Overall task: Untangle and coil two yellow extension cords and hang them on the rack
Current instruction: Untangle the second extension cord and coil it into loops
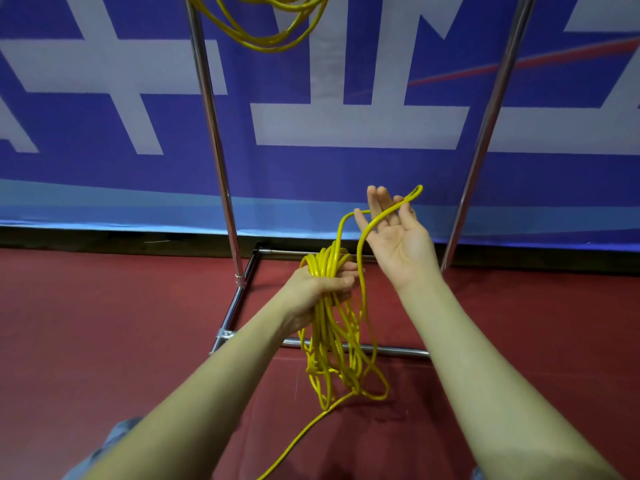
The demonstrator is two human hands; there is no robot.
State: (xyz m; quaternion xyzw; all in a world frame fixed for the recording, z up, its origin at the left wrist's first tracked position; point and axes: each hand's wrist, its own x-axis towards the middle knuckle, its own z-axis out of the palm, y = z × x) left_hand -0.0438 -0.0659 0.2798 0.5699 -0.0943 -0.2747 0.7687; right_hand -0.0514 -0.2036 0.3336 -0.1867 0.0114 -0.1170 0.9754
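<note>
big blue and white banner (pixel 104 116) across the back, red floor (pixel 104 341) below it. the chrome rack (pixel 216 150) stands in front, two uprights and a base frame. one coiled yellow cord (pixel 270 36) already hangs at the top, by the left upright. the second cord (pixel 332 341) dangles in loops from the left hand (pixel 318 292), fingers wrapped round the bundle. right hand (pixel 398 237) up, palm open, a strand draped across straight fingers, tail trailing down to the floor.
</note>
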